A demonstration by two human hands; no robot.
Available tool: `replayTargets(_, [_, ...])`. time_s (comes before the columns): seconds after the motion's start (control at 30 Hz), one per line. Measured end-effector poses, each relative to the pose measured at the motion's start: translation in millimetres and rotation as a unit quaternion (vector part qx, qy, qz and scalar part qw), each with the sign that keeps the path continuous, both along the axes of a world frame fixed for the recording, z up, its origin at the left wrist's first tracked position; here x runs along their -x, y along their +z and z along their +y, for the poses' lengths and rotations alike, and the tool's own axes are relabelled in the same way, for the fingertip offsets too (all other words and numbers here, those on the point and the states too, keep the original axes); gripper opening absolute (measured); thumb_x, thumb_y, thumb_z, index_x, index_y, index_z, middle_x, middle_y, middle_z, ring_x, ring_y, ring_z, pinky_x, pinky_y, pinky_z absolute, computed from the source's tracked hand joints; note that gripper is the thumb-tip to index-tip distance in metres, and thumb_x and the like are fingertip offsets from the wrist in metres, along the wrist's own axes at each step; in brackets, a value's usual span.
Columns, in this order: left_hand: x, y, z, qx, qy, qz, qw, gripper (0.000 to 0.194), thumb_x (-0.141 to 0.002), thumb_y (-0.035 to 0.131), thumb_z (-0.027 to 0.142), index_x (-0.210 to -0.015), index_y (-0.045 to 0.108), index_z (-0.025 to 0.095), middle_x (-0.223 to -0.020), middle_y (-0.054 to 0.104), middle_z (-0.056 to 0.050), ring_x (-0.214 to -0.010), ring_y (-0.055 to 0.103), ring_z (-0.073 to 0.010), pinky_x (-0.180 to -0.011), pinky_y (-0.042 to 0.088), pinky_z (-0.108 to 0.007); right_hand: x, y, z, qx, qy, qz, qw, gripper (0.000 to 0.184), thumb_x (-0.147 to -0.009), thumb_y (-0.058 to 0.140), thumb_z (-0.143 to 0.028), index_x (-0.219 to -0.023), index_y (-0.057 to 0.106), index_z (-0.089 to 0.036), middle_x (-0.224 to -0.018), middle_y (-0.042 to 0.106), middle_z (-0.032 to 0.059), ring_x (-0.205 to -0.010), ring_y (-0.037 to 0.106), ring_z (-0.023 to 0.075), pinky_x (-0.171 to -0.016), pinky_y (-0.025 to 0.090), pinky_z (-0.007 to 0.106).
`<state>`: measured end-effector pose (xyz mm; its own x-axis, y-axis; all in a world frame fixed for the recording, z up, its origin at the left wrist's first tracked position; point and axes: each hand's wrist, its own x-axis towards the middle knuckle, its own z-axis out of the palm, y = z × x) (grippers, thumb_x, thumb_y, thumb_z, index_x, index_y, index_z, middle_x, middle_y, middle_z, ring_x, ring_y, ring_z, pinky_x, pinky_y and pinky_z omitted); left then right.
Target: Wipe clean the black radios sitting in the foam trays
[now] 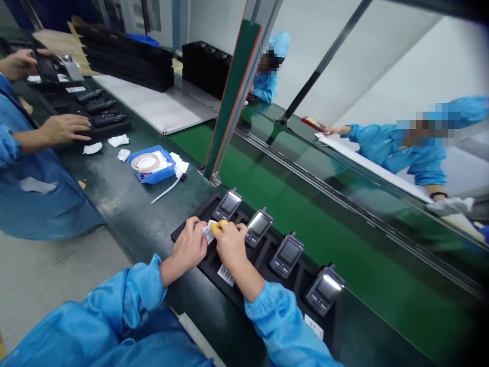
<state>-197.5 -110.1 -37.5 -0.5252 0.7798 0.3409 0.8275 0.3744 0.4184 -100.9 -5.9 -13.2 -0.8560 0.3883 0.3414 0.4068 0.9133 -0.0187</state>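
Note:
My left hand (191,242) is closed on a small white printed label (208,233), over the far left part of a black foam tray (208,206). Yellow covers sit on fingertips of my right hand (231,245), which pinches at the label's upper edge. In the tray lie several handheld radios with screens: one radio (228,204) just beyond my hands, another radio (259,227) beside my right hand, then a radio (286,255) and a radio (324,289) toward the lower right. A printed white sheet (226,275) lies under my right wrist, and a white label (314,326) near the lower radio.
A blue bin (155,176) with a tape roll (147,162) stands left of the tray, near crumpled white scraps (118,141). A metal post (235,97) rises beside the green conveyor belt (367,255). At left, a co-worker's hands (66,131) work over another black tray; other people sit across.

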Motion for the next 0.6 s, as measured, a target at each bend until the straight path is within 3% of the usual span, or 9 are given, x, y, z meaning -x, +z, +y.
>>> replayTargets(0.13, [1,2.5,0,0.001,0.004,0.012,1.0,0.03,-0.084,0.045,0.018,-0.113,0.051,0.015,-0.111,0.049,-0.012,-0.094,0.062,-0.0241,-0.082,0.053,-0.037,-66,24.4,10,-0.015,-0.055,0.052,0.997,0.028,-0.075,0.052,-0.002,-0.074,0.069,-0.023,-0.087,0.064,0.0014,-0.083,0.048,0.0165,-0.081,0.021,0.037])
replayTargets(0.27, [3,4.3,3,-0.006,0.007,0.015,1.0,0.027,-0.085,0.046,0.023,-0.11,0.053,0.016,-0.111,0.05,-0.013,-0.09,0.063,-0.025,-0.078,0.053,-0.038,-178,31.4,28,-0.046,-0.203,0.085,0.974,0.028,-0.067,0.045,-0.006,-0.064,0.067,-0.022,-0.08,0.064,0.0044,-0.078,0.051,0.0191,-0.079,0.026,0.037])
replayTargets(0.37, [7,5.1,5,-0.023,0.009,0.015,1.0,0.027,-0.085,0.046,0.027,-0.109,0.054,0.016,-0.11,0.049,-0.012,-0.086,0.063,-0.0234,-0.076,0.053,-0.037,-272,27.6,28,-0.041,-0.354,0.039,0.934,0.025,-0.065,0.044,-0.012,-0.058,0.067,-0.021,-0.072,0.061,0.0076,-0.068,0.051,0.0204,-0.074,0.032,0.037])
replayTargets(0.47, [8,7.2,8,-0.055,-0.004,0.013,0.998,0.026,-0.086,0.045,0.028,-0.107,0.054,0.017,-0.107,0.048,-0.011,-0.085,0.061,-0.0229,-0.077,0.053,-0.038,-350,18.1,15,-0.009,-0.448,0.02,0.894,0.027,-0.067,0.044,-0.019,-0.062,0.069,-0.023,-0.082,0.064,0.0103,-0.066,0.052,0.0219,-0.067,0.038,0.036])
replayTargets(0.6, [-11,10.9,7,-0.098,-0.07,0.015,0.993,0.022,-0.088,0.042,0.03,-0.102,0.055,0.018,-0.1,0.049,-0.01,-0.092,0.059,-0.0244,-0.083,0.052,-0.039,-403,-6.5,-8,0.016,-0.533,0.025,0.846,0.028,-0.069,0.043,-0.025,-0.067,0.071,-0.023,-0.096,0.065,0.0117,-0.067,0.055,0.0229,-0.064,0.043,0.037])
